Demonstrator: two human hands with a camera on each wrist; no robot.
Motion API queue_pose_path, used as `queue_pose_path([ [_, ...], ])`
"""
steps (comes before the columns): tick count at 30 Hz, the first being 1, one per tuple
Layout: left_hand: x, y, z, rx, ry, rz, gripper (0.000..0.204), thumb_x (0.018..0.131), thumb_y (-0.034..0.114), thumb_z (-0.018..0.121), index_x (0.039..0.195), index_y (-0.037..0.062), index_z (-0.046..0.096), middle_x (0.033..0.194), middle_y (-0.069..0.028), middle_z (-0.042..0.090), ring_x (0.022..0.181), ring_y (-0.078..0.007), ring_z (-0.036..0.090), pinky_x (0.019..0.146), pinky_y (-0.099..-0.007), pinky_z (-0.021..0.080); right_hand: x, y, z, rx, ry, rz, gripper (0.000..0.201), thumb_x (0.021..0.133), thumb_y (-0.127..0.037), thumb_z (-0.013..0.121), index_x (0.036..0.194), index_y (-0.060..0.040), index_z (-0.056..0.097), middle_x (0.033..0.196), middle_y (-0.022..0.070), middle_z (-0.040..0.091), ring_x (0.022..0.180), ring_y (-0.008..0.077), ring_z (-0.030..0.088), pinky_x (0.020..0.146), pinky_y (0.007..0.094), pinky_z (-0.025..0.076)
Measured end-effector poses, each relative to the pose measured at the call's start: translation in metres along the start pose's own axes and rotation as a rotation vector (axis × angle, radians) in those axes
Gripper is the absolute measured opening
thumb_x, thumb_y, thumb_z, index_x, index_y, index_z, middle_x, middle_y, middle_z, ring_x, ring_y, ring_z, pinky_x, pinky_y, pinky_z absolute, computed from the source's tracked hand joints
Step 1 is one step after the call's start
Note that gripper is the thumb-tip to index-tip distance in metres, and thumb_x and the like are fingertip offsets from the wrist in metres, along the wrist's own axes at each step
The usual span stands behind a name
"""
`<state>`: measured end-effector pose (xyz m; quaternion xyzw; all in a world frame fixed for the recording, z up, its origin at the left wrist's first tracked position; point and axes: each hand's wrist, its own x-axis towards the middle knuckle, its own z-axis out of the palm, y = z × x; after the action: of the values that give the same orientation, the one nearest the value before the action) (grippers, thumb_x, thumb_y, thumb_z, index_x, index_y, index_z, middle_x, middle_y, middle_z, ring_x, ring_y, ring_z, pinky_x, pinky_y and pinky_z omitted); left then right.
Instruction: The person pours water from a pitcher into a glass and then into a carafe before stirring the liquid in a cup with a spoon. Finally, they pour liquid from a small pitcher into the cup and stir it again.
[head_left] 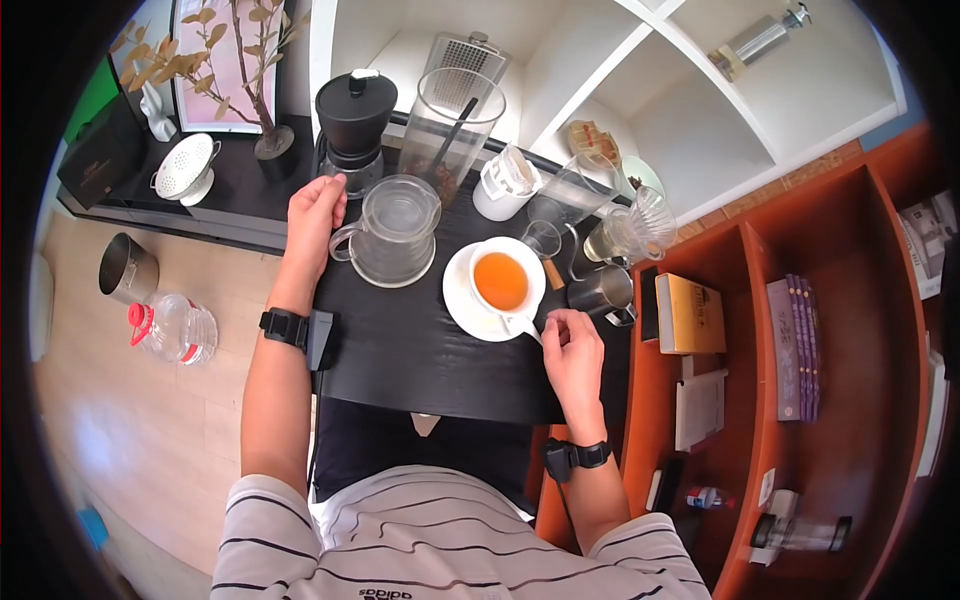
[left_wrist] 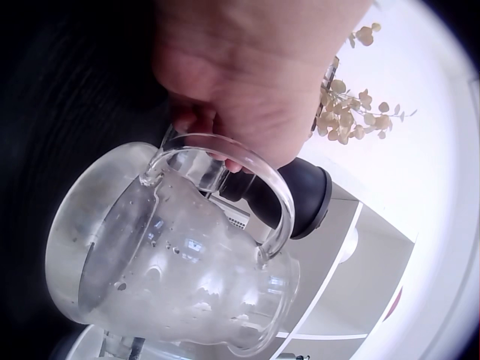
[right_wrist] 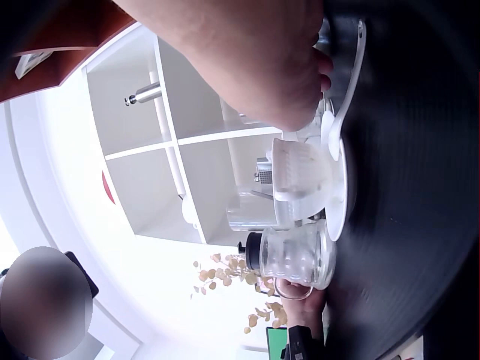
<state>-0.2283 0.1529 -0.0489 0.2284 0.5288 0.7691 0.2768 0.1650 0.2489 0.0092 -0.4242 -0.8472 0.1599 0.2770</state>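
My left hand (head_left: 314, 218) rests beside the handle of a glass jug (head_left: 398, 235), fingers loosely curled with nothing seen in them. In the left wrist view the jug's handle (left_wrist: 281, 199) passes in front of that hand (left_wrist: 240, 90). A white cup of orange-brown liquid (head_left: 500, 281) stands on a white saucer (head_left: 459, 303), and a white spoon (head_left: 525, 328) sticks out toward my right hand (head_left: 577, 365). The right fingers are loosely bent close to the spoon's tip. The right wrist view shows the spoon (right_wrist: 352, 90) apart from the hand (right_wrist: 255, 67).
Behind the jug stand a black-topped grinder (head_left: 355, 115) and a tall glass cylinder (head_left: 450, 140). A white cup with a drip bag (head_left: 505, 185), a glass dripper (head_left: 648, 228) and a metal pitcher (head_left: 600, 292) line the table's back right. Shelves border the table.
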Motion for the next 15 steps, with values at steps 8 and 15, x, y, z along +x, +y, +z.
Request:
queue_pose_path([
  [8, 0.000, 0.001, 0.001, 0.011, 0.005, -0.006, 0.033, 0.106, 0.025, 0.067, 0.077, 0.0106, 0.062, 0.069, 0.0064, 0.055, 0.061, -0.0028, 0.045, 0.056, -0.0216, 0.034, -0.018, 0.003, -0.006, -0.017, -0.096, -0.036, 0.014, 0.093, -0.012, 0.078, 0.102, -0.0018, 0.074, 0.095, 0.0117, 0.069, 0.091, 0.0313, 0.066, 0.087, 0.0432, 0.050],
  [15, -0.001, 0.003, 0.003, 0.002, 0.011, -0.010, 0.033, 0.106, 0.026, 0.068, 0.077, 0.0095, 0.063, 0.068, 0.0061, 0.054, 0.061, -0.0032, 0.044, 0.057, -0.0222, 0.034, -0.023, 0.022, 0.000, -0.043, -0.108, -0.040, 0.017, 0.089, -0.009, 0.081, 0.104, -0.0040, 0.075, 0.098, 0.0107, 0.068, 0.097, 0.0321, 0.065, 0.091, 0.0437, 0.047],
])
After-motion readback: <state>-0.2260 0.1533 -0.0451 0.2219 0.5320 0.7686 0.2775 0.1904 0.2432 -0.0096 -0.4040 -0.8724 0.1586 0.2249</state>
